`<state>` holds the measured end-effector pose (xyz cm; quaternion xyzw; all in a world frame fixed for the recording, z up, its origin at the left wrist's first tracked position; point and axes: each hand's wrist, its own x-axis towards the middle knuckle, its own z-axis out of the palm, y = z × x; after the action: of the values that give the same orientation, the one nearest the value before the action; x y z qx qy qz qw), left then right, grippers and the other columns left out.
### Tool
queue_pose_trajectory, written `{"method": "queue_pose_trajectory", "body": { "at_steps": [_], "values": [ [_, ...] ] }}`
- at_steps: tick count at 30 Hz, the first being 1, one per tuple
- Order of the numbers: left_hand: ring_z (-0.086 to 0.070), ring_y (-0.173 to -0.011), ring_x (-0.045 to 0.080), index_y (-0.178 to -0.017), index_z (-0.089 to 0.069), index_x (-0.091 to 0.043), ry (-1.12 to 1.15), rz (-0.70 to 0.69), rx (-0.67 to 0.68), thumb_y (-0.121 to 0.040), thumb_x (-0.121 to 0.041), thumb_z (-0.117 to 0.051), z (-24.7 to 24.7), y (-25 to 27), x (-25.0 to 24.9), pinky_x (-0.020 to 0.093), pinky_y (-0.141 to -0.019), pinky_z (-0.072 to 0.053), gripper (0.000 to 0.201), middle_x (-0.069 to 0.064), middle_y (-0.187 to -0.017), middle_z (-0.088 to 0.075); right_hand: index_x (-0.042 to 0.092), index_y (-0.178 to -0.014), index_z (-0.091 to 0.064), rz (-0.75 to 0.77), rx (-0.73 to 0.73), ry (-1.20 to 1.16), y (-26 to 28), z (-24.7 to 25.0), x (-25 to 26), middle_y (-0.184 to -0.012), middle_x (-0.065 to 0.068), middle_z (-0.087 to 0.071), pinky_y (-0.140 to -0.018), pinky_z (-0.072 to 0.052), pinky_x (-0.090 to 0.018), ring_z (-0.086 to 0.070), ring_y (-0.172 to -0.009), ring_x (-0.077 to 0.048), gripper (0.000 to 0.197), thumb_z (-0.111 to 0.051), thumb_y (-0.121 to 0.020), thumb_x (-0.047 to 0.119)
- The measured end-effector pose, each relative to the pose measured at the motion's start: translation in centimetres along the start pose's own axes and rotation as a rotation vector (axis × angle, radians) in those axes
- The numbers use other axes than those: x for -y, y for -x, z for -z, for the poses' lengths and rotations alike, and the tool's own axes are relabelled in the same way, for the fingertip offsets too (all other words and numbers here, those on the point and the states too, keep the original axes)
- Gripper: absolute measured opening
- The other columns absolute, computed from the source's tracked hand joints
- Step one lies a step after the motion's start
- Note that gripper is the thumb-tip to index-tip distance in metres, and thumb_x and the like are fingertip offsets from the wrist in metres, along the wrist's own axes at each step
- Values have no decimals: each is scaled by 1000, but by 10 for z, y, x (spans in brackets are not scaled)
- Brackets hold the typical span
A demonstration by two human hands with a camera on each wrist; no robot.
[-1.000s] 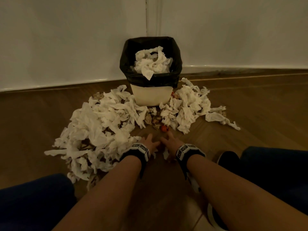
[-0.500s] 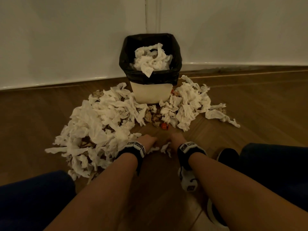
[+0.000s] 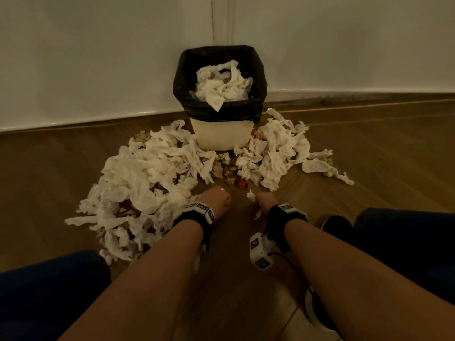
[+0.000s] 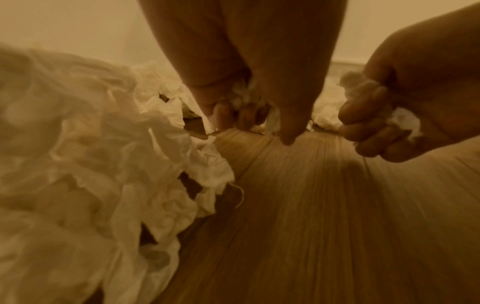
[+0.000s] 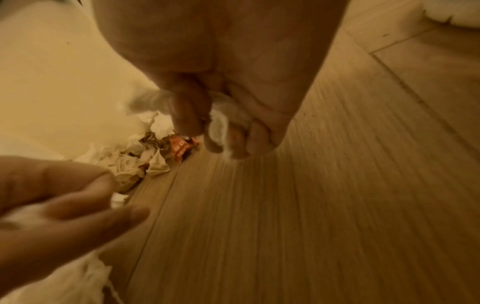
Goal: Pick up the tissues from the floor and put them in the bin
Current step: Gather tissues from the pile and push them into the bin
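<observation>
A cream bin (image 3: 221,137) with a black liner stands in the wall corner, with white tissues (image 3: 222,86) heaped inside to the rim. Crumpled tissues cover the floor in a big left pile (image 3: 147,180) and a smaller right pile (image 3: 275,153). My left hand (image 3: 216,198) and right hand (image 3: 264,201) hover side by side over the bare floor before the bin. In the left wrist view my left hand (image 4: 246,107) has its fingers curled round a tissue scrap (image 4: 239,96). My right hand (image 5: 228,127) grips another tissue scrap (image 5: 219,123), with ends sticking out.
An orange wrapper (image 3: 241,183) and brown paper scraps (image 3: 222,168) lie between the two piles. My knees in dark blue frame the bottom corners, and a dark shoe (image 3: 337,225) sits at the right. White walls meet behind the bin.
Both hands lay with fingers spread on the floor a second ago. They have since curled round small tissue scraps and risen a little off the boards.
</observation>
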<state>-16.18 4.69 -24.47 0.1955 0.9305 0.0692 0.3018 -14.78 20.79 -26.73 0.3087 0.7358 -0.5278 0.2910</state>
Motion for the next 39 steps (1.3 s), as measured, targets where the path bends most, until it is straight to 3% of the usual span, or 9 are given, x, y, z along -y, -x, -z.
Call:
{"method": "queue_pose_trajectory", "body": {
  "at_steps": [8,12,15,21,23,27,30,35,39],
  "values": [
    [-45,-54,15,-58,-49,-15,-59,76,-93,-98,-48,-25,-2,5,-3,27,-56,-38,57,0,-57,-45,20,-80,-55,11,-50,-7,-11,-2,-5,-78,2,-51,-81,-47,-32,-51,-72,-16,34,-52,-88,53],
    [-58,-80,24,-106,-56,-17,53,40,-114,-101,-38,-21,1,3,-6,34,-72,-44,41,6,-89,-60,5,-114,-62,34,-65,141,-11,-1,-8,-69,5,-49,-72,-47,-29,-50,-63,-12,39,-56,-90,35],
    [-51,-65,21,-145,-23,-32,150,33,-88,-100,-24,-27,0,2,-8,32,-62,-42,45,8,-79,-57,8,-88,-65,38,-45,177,-10,-2,-8,-66,0,-54,-66,-49,-29,-54,-61,-16,26,-50,-94,29],
    [-53,-112,34,-147,-20,-33,368,35,-108,-95,1,-33,4,-1,1,41,-89,-48,64,18,-132,-44,0,-111,-60,19,112,35,-4,0,-6,-98,-12,-62,-76,-58,-37,-66,-86,-27,22,-53,-90,0],
    [-61,-96,28,-143,-33,-30,567,83,-144,-95,-2,-38,10,1,6,38,-68,-57,55,11,-121,-53,1,-102,-63,44,108,-36,5,1,10,-83,-10,-63,-56,-56,-26,-65,-61,-15,14,-52,-93,4],
    [-51,-46,3,-90,-66,-18,570,101,-517,-98,-32,-41,44,4,6,25,-54,-51,30,-6,-57,-59,13,-63,-56,260,-16,-64,26,4,64,-42,5,-47,-40,-33,-18,-39,-33,-7,42,-49,-95,38],
    [-37,-43,9,-50,-44,-20,610,62,-888,-97,-33,-41,78,11,-2,27,-49,-33,49,0,-47,-44,23,-57,-43,456,-173,-264,43,10,115,-56,4,-45,-55,-34,-25,-40,-51,-9,45,-39,-96,44],
    [-26,-40,7,-52,-27,-25,654,88,-1249,-96,-35,-39,146,21,-13,20,-42,-15,47,-6,-44,-26,23,-44,-35,767,-451,-465,80,29,193,-47,4,-38,-53,-31,-29,-37,-47,-15,56,-33,-98,35],
    [-44,-59,8,-86,-40,-28,654,-23,-1144,-80,-26,-47,189,21,-5,25,-52,-32,9,-9,-68,-44,24,-63,-37,856,-409,-371,89,50,234,-65,-1,-42,-62,-33,-32,-38,-63,-17,32,-35,-94,16]
  ]
}}
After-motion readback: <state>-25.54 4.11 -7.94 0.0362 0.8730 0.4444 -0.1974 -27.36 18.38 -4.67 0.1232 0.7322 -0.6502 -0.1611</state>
